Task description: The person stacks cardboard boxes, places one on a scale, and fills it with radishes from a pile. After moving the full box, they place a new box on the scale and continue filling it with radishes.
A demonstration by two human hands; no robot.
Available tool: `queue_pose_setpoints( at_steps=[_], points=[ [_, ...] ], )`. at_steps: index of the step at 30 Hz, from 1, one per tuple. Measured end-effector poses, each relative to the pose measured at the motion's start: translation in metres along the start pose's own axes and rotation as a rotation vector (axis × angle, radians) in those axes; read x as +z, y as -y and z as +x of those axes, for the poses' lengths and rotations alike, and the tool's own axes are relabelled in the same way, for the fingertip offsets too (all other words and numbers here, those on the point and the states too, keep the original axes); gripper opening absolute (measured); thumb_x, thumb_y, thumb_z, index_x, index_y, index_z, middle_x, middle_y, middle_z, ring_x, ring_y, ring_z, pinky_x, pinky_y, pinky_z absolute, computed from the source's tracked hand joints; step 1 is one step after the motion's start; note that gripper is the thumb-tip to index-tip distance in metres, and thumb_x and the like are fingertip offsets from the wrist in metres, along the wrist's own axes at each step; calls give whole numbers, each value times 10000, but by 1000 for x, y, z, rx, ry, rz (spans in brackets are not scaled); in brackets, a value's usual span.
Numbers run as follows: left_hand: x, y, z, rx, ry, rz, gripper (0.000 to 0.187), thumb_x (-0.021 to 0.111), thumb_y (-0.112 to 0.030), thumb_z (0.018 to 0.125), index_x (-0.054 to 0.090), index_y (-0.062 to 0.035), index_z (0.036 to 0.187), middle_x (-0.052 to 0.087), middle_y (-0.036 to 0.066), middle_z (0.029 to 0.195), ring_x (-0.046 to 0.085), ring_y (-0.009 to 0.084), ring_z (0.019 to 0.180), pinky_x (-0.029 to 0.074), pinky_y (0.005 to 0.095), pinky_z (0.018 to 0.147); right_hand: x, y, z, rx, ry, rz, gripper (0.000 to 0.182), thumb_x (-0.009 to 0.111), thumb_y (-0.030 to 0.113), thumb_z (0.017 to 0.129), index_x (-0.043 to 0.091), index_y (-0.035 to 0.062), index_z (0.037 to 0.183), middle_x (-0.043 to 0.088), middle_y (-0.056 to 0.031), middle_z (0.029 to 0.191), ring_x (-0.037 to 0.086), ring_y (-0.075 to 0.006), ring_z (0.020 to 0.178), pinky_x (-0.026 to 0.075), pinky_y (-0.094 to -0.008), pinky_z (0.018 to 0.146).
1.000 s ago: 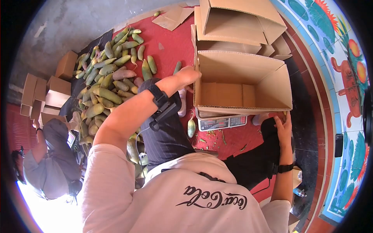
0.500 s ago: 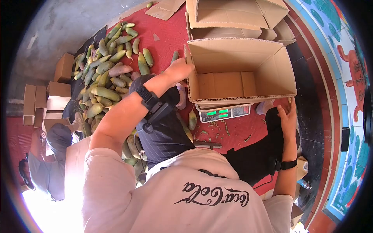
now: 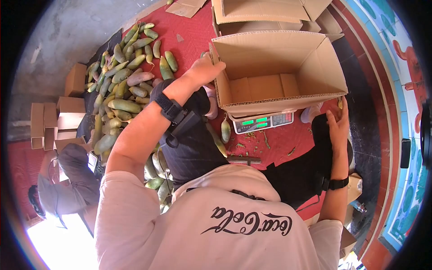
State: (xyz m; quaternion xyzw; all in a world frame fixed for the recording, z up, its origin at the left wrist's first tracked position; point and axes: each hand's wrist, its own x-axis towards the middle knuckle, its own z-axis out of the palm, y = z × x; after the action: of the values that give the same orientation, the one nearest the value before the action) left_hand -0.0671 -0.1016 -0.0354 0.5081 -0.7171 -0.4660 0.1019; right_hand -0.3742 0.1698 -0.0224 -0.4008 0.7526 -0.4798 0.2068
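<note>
An open cardboard box [image 3: 263, 108] sits over a digital scale [image 3: 270, 121] whose displays glow green. I see bare cardboard inside it. My left hand [image 3: 204, 71] is closed on the box's left wall, its thumb over the edge and the other fingers partly hidden behind the side. At the front right corner, my right hand [image 3: 338, 126] holds the box from outside, fingers reaching up along the side and thumb apart. Some of its fingertips are hard to make out.
Many green radishes [image 3: 123, 105] are heaped on the red floor covering [image 3: 184, 33] to the left. Other cardboard boxes [image 3: 265, 11] stand behind. Another person [image 3: 67, 189] is at the far left, beside more boxes [image 3: 44, 123]. Leaf scraps lie before the scale.
The view has shifted slightly. The box has moved a little up in the picture relative to the scale and looks slightly larger, both hands moving with it.
</note>
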Motion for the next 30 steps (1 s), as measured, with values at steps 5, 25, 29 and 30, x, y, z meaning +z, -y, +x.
queue_pose_setpoints(
  at_steps=[5,25,29,30],
  points=[
    [-15,-18,-17,-23,-39,8,570,525,-281,830,332,-29,1303,585,120,983,614,198,830,546,313,624,-9,-16,-1,-19,-44,-62,618,585,126,846,271,116,1378,565,-119,1104,564,-142,898,445,-230,667],
    [-113,135,-94,-274,-277,-247,324,463,-246,903,546,-15,1115,615,95,948,612,144,781,482,246,641,-73,8,-48,-129,-116,-744,241,530,98,860,568,36,1090,584,-132,1066,591,-238,936,457,-304,784],
    [-84,203,-105,-523,-247,-215,223,500,-175,826,635,-15,901,637,102,776,640,193,709,495,302,561,-69,-4,-55,-38,-106,-765,218,520,140,874,590,29,1048,610,-142,995,606,-256,916,460,-327,786],
    [-78,233,-104,-526,-245,-218,223,500,-175,826,635,-15,901,637,102,776,640,193,709,495,302,561,-67,-2,-54,-37,-103,-769,218,520,140,874,590,29,1048,610,-142,995,606,-256,916,460,-327,786]
  ],
)
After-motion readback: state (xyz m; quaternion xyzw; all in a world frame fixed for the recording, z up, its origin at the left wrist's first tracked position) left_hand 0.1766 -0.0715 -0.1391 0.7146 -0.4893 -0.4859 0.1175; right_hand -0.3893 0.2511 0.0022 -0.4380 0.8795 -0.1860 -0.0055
